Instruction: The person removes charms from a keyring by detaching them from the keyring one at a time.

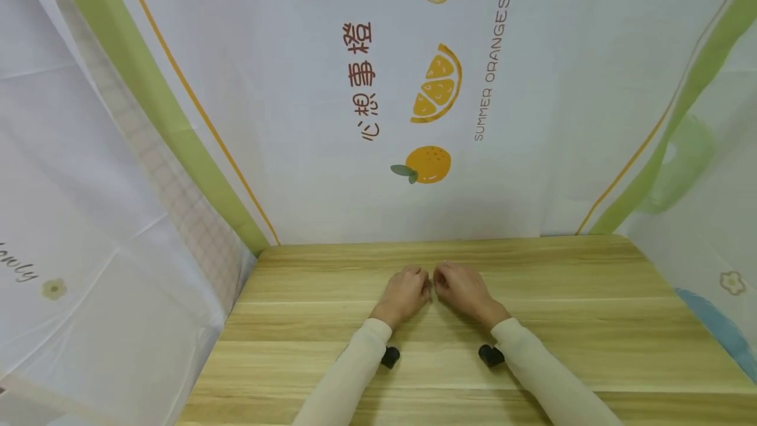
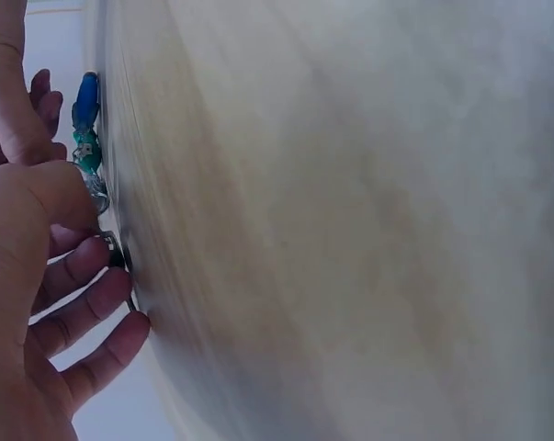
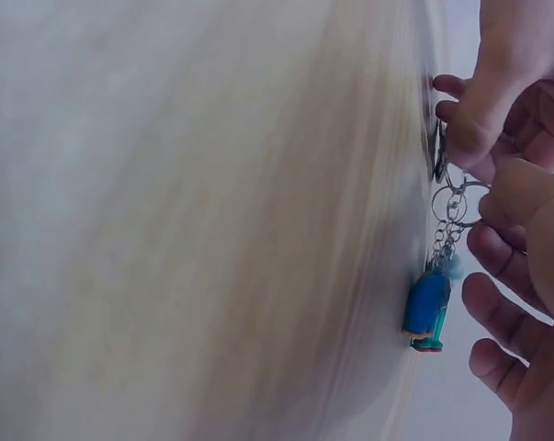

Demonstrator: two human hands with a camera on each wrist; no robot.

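My left hand (image 1: 404, 291) and right hand (image 1: 464, 288) meet low over the table, fingertips close together around a keychain. In the right wrist view, the thumb and forefinger of my right hand pinch one of its metal rings (image 3: 449, 206). Short chains run from the rings to a blue charm (image 3: 428, 301) and a green charm (image 3: 433, 342), which lie right at the tabletop. Above them, my left thumb and fingers pinch the keychain's other end, by a dark flat piece (image 3: 438, 152). I cannot tell what that piece is, as fingers cover most of it.
The wooden table (image 1: 355, 363) runs back to a white hanging cloth (image 1: 307, 150) printed with oranges and lettering. More printed cloth hangs on the left (image 1: 118, 268) and right (image 1: 680, 242). Black wrist fittings (image 1: 390, 357) show below the sleeves.
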